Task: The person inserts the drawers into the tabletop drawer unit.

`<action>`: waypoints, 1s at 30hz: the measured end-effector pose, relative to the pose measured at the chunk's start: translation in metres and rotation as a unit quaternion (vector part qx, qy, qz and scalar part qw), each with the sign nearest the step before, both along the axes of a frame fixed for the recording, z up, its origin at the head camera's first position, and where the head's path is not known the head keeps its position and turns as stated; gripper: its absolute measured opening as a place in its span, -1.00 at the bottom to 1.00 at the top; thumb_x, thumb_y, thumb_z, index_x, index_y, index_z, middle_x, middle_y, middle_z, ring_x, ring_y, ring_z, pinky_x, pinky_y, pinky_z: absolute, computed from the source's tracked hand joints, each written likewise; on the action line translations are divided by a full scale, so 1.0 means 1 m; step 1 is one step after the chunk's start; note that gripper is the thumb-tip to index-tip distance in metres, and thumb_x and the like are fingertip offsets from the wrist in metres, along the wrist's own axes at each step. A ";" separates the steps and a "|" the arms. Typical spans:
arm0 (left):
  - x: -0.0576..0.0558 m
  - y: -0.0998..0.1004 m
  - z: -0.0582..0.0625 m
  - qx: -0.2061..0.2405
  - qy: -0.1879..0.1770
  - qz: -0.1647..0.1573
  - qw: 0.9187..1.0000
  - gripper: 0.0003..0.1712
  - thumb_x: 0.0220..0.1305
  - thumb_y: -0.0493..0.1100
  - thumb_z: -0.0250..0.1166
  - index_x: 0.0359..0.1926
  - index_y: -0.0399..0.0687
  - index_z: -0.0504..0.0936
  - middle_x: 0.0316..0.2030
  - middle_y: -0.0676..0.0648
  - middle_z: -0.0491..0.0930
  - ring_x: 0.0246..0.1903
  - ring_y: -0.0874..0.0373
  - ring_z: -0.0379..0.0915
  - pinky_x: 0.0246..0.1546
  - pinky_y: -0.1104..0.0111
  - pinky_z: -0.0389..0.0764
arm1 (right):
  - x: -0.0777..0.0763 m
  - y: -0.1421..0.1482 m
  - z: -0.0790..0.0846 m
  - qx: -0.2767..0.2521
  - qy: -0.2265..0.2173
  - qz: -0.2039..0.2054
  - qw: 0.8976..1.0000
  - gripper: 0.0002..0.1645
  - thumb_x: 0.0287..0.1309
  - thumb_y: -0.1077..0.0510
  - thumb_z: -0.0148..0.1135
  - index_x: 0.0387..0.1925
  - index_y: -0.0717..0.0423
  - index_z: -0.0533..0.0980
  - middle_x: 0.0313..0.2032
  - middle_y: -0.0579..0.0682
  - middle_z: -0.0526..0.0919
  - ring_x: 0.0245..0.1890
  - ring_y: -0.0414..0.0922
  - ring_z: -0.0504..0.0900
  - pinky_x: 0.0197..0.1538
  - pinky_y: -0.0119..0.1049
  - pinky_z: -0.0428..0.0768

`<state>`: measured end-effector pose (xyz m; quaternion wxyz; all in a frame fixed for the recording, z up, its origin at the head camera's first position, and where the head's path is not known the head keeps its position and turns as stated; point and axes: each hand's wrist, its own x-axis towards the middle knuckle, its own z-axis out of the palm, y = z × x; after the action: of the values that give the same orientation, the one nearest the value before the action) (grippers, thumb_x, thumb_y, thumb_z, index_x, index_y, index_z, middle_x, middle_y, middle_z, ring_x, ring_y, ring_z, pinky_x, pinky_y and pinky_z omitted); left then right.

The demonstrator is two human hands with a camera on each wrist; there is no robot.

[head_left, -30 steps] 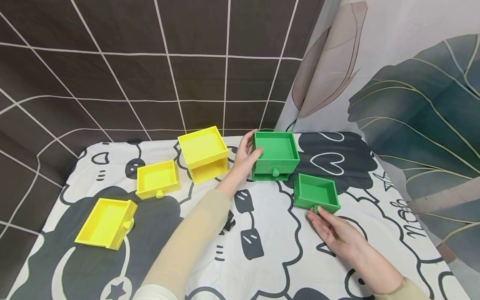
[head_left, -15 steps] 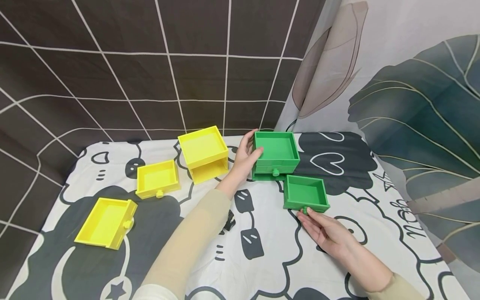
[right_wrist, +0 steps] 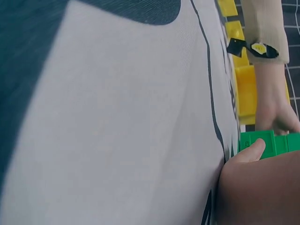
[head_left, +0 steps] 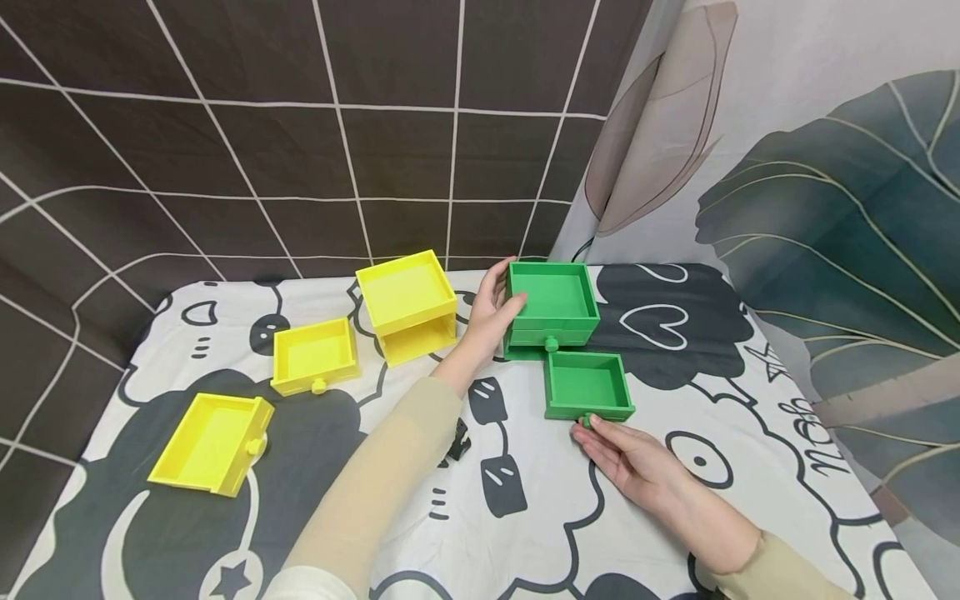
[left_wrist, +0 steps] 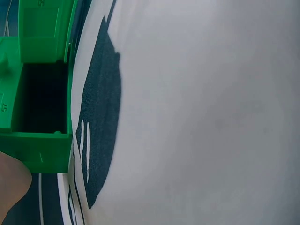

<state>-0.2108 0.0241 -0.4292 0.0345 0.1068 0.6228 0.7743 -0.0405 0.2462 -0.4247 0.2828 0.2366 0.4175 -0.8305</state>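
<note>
My left hand (head_left: 489,315) holds the left side of a small green cabinet (head_left: 557,293), thumb over its top rim. The cabinet's upper drawer is in, with a round knob on its front; the lower slot shows as a dark opening (left_wrist: 42,101) in the left wrist view. Just in front of the cabinet sits a loose green drawer (head_left: 588,381), its back end close to the lower slot. Fingers and thumb of my right hand (head_left: 637,462) pinch that drawer's knob (head_left: 587,421). In the right wrist view, my right hand (right_wrist: 267,187) partly hides the green drawer (right_wrist: 269,140).
To the left stands a yellow cabinet (head_left: 408,296) with open front. Two yellow drawers, one nearer (head_left: 212,446) and one farther (head_left: 313,357), lie left of it. A patterned cloth (head_left: 540,533) covers the table, and a dark gridded curtain (head_left: 390,158) hangs behind.
My right hand has drawn the green drawer leftward, from the right of the green cabinet to in front of its lower slot. My left hand stays on the cabinet.
</note>
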 end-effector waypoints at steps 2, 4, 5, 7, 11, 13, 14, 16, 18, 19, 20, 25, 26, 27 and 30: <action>0.000 0.000 0.000 0.003 0.002 0.000 1.000 -0.23 0.45 -0.38 0.17 0.62 -0.13 0.20 0.61 -0.16 0.20 0.62 -0.05 0.11 0.73 0.24 0.11 | -0.001 -0.003 0.000 0.002 0.004 0.004 1.000 -0.68 0.60 0.18 0.12 -0.24 0.06 0.76 -0.22 -0.01 0.88 -0.13 -0.24 0.86 0.09 -0.48 0.78; 0.000 0.000 0.000 0.005 0.002 -0.001 1.000 -0.23 0.45 -0.38 0.16 0.62 -0.13 0.20 0.61 -0.17 0.20 0.62 -0.06 0.12 0.73 0.23 0.11 | -0.001 -0.007 0.000 0.004 0.007 0.007 1.000 -0.68 0.59 0.19 0.13 -0.25 0.05 0.76 -0.23 -0.02 0.88 -0.13 -0.24 0.86 0.09 -0.48 0.79; 0.001 0.000 0.000 0.006 0.002 -0.001 1.000 -0.23 0.45 -0.39 0.16 0.62 -0.13 0.20 0.61 -0.18 0.19 0.62 -0.06 0.12 0.73 0.23 0.11 | -0.001 -0.008 0.000 0.006 0.008 0.008 1.000 -0.68 0.59 0.19 0.13 -0.25 0.05 0.76 -0.23 -0.02 0.88 -0.13 -0.24 0.86 0.08 -0.48 0.79; 0.001 0.000 0.000 0.004 0.001 -0.001 1.000 -0.23 0.45 -0.38 0.16 0.62 -0.13 0.20 0.61 -0.17 0.20 0.62 -0.04 0.12 0.73 0.25 0.12 | -0.001 -0.012 0.001 0.011 0.010 0.009 1.000 -0.68 0.59 0.19 0.14 -0.26 0.05 0.76 -0.23 -0.02 0.88 -0.14 -0.24 0.86 0.08 -0.48 0.79; 0.002 0.000 0.000 -0.001 -0.003 0.000 1.000 -0.24 0.46 -0.37 0.16 0.62 -0.08 0.21 0.61 -0.12 0.22 0.62 -0.01 0.13 0.72 0.27 0.13 | -0.002 -0.017 0.001 0.020 0.012 0.014 1.000 -0.69 0.59 0.20 0.14 -0.26 0.04 0.76 -0.24 -0.02 0.88 -0.14 -0.24 0.86 0.09 -0.47 0.79; 0.002 0.000 0.000 -0.002 -0.004 0.000 1.000 -0.24 0.46 -0.36 0.16 0.62 -0.07 0.22 0.60 -0.12 0.22 0.61 0.00 0.14 0.72 0.28 0.13 | -0.002 -0.019 0.001 0.021 0.012 0.016 1.000 -0.69 0.59 0.20 0.13 -0.26 0.04 0.75 -0.24 -0.02 0.88 -0.14 -0.24 0.86 0.09 -0.47 0.79; 0.002 0.000 0.001 -0.002 -0.004 0.000 1.000 -0.24 0.46 -0.36 0.17 0.62 -0.06 0.22 0.60 -0.12 0.23 0.61 0.00 0.14 0.72 0.28 0.13 | -0.003 -0.021 0.001 0.022 0.013 0.016 1.000 -0.69 0.59 0.20 0.13 -0.25 0.04 0.75 -0.23 -0.01 0.88 -0.14 -0.23 0.86 0.09 -0.47 0.79; 0.002 0.000 0.001 -0.002 -0.005 0.001 1.000 -0.24 0.45 -0.36 0.17 0.62 -0.06 0.22 0.60 -0.12 0.23 0.61 0.00 0.15 0.72 0.29 0.12 | -0.003 -0.023 0.001 0.021 0.014 0.017 1.000 -0.69 0.59 0.21 0.13 -0.25 0.04 0.75 -0.23 -0.01 0.88 -0.14 -0.23 0.86 0.09 -0.47 0.79; 0.002 0.000 0.001 -0.001 -0.005 0.001 1.000 -0.23 0.44 -0.37 0.17 0.61 -0.06 0.23 0.60 -0.14 0.23 0.60 -0.01 0.15 0.72 0.29 0.12 | -0.004 -0.025 0.001 0.020 0.015 0.019 1.000 -0.69 0.59 0.21 0.12 -0.25 0.04 0.75 -0.23 -0.01 0.88 -0.13 -0.23 0.86 0.09 -0.47 0.79; 0.002 0.000 0.001 -0.001 -0.005 0.002 1.000 -0.23 0.44 -0.37 0.17 0.61 -0.06 0.23 0.60 -0.14 0.23 0.60 -0.01 0.16 0.72 0.29 0.12 | -0.004 -0.026 0.001 0.020 0.016 0.020 0.999 -0.69 0.59 0.21 0.12 -0.25 0.04 0.75 -0.23 -0.01 0.88 -0.13 -0.23 0.86 0.09 -0.47 0.79; 0.002 -0.001 0.001 -0.001 -0.005 0.002 1.000 -0.23 0.43 -0.37 0.18 0.61 -0.06 0.23 0.60 -0.15 0.23 0.60 -0.01 0.16 0.72 0.29 0.12 | -0.005 -0.027 0.001 0.020 0.016 0.021 0.999 -0.69 0.60 0.21 0.12 -0.25 0.04 0.75 -0.23 -0.01 0.88 -0.13 -0.23 0.86 0.09 -0.47 0.79; 0.003 -0.001 0.002 0.001 -0.007 0.002 1.000 -0.22 0.43 -0.37 0.18 0.62 -0.07 0.23 0.59 -0.13 0.24 0.60 -0.01 0.16 0.72 0.28 0.13 | -0.007 -0.033 0.002 0.023 0.015 0.025 0.999 -0.68 0.60 0.21 0.10 -0.25 0.04 0.74 -0.22 -0.01 0.87 -0.13 -0.24 0.86 0.12 -0.46 0.78; 0.003 -0.001 0.003 0.001 -0.007 0.002 1.000 -0.22 0.43 -0.37 0.18 0.62 -0.06 0.23 0.59 -0.13 0.24 0.60 -0.01 0.17 0.72 0.28 0.13 | -0.008 -0.034 0.002 0.024 0.015 0.025 0.999 -0.68 0.60 0.21 0.10 -0.25 0.04 0.74 -0.22 -0.01 0.87 -0.13 -0.24 0.86 0.12 -0.45 0.78; 0.002 -0.001 0.003 0.001 -0.007 0.002 1.000 -0.22 0.43 -0.37 0.18 0.62 -0.07 0.23 0.59 -0.12 0.24 0.60 -0.01 0.17 0.72 0.28 0.14 | -0.008 -0.035 0.002 0.026 0.014 0.024 0.999 -0.69 0.60 0.21 0.11 -0.25 0.05 0.74 -0.22 -0.01 0.87 -0.13 -0.23 0.86 0.12 -0.45 0.78; 0.002 0.000 0.003 0.002 -0.007 0.002 1.000 -0.22 0.43 -0.36 0.18 0.61 -0.06 0.23 0.59 -0.13 0.25 0.60 -0.02 0.17 0.72 0.28 0.13 | -0.010 -0.038 0.001 0.034 0.012 0.024 0.999 -0.70 0.60 0.21 0.12 -0.24 0.05 0.73 -0.23 -0.01 0.87 -0.14 -0.23 0.86 0.11 -0.45 0.79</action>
<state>-0.2088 0.0236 -0.4266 0.0369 0.1000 0.6211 0.7765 -0.0510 0.2085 -0.4234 0.2893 0.2257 0.4541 -0.8119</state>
